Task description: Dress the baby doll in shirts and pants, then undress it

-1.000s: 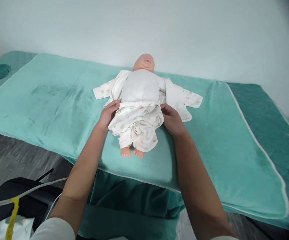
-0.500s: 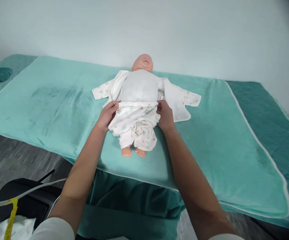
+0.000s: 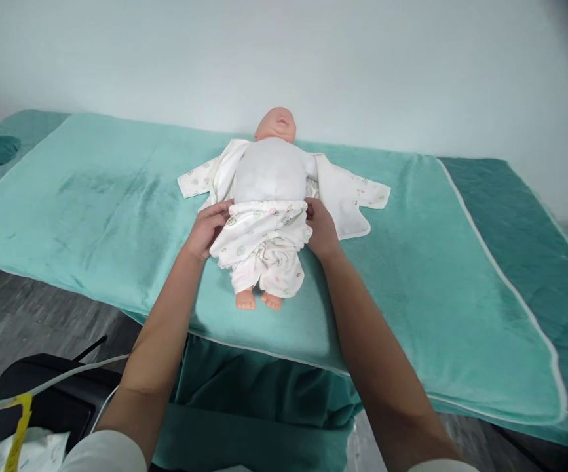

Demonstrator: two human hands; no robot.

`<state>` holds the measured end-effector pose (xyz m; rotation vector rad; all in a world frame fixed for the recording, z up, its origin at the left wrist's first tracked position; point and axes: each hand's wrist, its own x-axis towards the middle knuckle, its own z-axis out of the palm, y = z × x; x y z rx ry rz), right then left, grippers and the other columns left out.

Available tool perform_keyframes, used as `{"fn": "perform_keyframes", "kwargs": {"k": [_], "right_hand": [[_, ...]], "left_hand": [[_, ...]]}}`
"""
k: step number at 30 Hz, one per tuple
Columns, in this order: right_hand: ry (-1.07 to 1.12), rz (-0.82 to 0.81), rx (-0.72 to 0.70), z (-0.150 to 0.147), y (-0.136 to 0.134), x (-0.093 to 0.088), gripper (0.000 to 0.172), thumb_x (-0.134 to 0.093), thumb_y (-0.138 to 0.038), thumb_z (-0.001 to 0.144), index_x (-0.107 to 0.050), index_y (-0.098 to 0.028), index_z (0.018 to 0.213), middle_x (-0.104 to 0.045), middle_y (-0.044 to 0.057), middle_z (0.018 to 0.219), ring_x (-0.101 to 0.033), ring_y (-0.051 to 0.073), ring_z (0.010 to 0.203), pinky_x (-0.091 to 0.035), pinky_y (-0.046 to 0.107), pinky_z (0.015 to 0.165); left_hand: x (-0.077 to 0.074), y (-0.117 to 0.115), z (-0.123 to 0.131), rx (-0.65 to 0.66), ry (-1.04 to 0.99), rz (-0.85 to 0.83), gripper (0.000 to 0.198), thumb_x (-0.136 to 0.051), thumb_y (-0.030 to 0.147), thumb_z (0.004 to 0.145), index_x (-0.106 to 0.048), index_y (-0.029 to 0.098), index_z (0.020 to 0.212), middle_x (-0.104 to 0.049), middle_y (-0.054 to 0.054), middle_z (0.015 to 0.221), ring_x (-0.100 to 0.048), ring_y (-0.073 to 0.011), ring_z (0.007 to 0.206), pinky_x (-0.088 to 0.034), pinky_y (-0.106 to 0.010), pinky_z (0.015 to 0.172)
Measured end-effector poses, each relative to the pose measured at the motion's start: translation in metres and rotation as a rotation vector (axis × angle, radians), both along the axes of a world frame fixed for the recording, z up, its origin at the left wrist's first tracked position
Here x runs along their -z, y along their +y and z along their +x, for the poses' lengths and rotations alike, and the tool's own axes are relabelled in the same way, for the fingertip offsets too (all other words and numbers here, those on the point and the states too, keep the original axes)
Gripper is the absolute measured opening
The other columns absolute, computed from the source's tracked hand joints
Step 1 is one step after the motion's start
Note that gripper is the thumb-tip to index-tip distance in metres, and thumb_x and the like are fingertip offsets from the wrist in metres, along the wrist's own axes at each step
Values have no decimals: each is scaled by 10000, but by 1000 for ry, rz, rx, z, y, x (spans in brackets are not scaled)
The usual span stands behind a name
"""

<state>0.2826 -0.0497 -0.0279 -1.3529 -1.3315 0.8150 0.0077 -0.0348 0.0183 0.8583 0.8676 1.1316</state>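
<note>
A baby doll (image 3: 271,167) lies on its back on a green padded bed, head toward the wall and bare feet toward me. White printed baby pants (image 3: 264,233) cover its hips and legs, bunched at the legs. My left hand (image 3: 209,226) is closed at the waistband's left side, its fingertips partly behind the cloth. On the waistband's right side my right hand (image 3: 320,226) is closed too, fingers curled in at the edge. A white printed baby jacket (image 3: 340,200) lies spread open under the doll, its sleeves out to both sides.
The green bed cover (image 3: 435,282) with white piping stretches wide to both sides, against a pale wall (image 3: 166,59). At lower left stand a black chair (image 3: 52,393), a pale tube (image 3: 77,370), a yellow strap (image 3: 21,426) and printed cloth (image 3: 42,449).
The whole view has shifted slightly, so doll and hands appear a little further left. Both hands stay at the waistband; the left fingers look slightly straighter.
</note>
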Motion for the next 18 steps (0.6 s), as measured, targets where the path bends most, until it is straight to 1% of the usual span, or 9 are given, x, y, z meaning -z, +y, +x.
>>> {"fn": "perform_keyframes", "kwargs": {"k": [3, 6, 13, 18], "right_hand": [[29, -11, 58, -2, -1, -1, 420, -759, -447, 761, -601, -281, 1112, -751, 56, 1080, -700, 269, 995, -557, 488, 1007], [29, -15, 50, -4, -2, -3, 426, -773, -480, 760, -624, -279, 1104, -755, 54, 1062, -701, 270, 979, -560, 493, 1005], [20, -10, 43, -5, -3, -6, 349, -753, -408, 776, -638, -282, 1080, -750, 61, 1057, -700, 278, 965, -566, 522, 1004], [15, -18, 39, -6, -5, -10, 339, -736, -399, 778, -635, -279, 1079, -750, 63, 1066, -701, 296, 1010, -555, 538, 1020]], "left_hand": [[1, -1, 0, -1, 4, 8, 394, -766, 113, 505, -811, 182, 890, -802, -27, 908, -717, -215, 948, -525, -319, 887], [0, -1, 0, 6, 13, 16, 375, -800, 134, 520, -808, 183, 891, -793, -15, 893, -701, -190, 902, -520, -300, 856], [-2, -2, 0, 3, 14, 7, 370, -849, 155, 517, -801, 182, 883, -780, -2, 891, -670, -152, 836, -502, -267, 789], [-3, -3, 1, -7, 37, 7, 375, -869, 174, 517, -805, 187, 886, -776, -5, 882, -665, -156, 837, -501, -273, 800]]}}
